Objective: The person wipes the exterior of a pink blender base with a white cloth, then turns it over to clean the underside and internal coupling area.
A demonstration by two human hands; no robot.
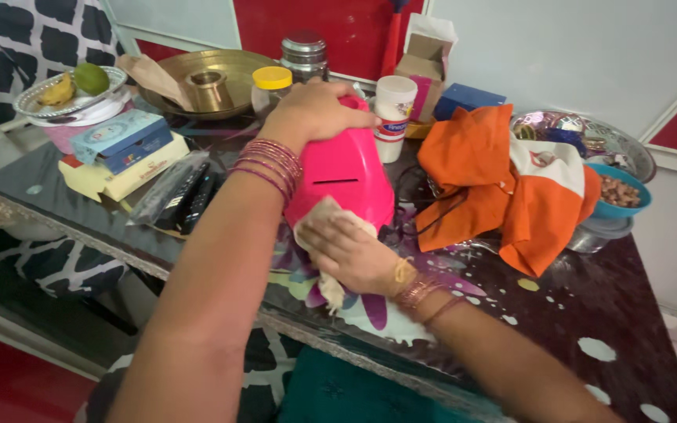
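A bright pink plastic container (352,172) with a narrow slot in its side stands on the dark patterned table (589,305). My left hand (316,111) grips its top, several pink bangles on the wrist. My right hand (348,249) presses a crumpled pale cloth (324,219) against the container's lower front side; part of the cloth hangs below my palm.
An orange and white cloth (503,180) lies right of the container, by a blue bowl of nuts (619,192) and a steel dish (589,133). Behind stand a white cup (393,113), jars, a brass plate (205,78). Boxes (123,149), remotes and a fruit plate (68,90) sit left.
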